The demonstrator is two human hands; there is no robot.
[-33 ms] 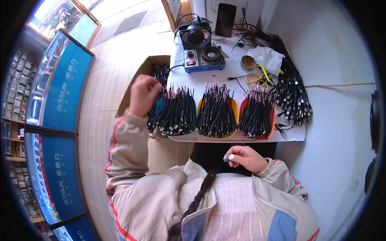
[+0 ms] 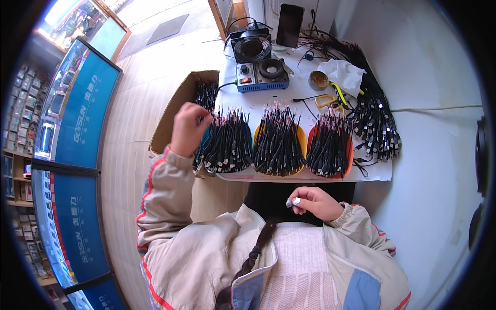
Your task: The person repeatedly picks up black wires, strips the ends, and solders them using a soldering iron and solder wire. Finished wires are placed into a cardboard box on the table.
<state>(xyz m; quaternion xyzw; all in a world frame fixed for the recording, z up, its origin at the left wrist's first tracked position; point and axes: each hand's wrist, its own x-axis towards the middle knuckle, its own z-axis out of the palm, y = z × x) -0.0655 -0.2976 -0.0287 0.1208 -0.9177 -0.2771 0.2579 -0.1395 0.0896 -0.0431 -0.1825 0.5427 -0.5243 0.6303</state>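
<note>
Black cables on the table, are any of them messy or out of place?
Nothing looks clearly broken. But the big pile of cables along the right edge spreads out loosely with no visible tray, while other bunches sit in coloured trays. One single cable also lies apart behind the yellow tray.

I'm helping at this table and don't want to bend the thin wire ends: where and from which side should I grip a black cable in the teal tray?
Probably by its plug end, coming from the near side. In the teal tray, the black cables lie with their plugs nearest, while the thin wire ends stick out at the far side.
</note>
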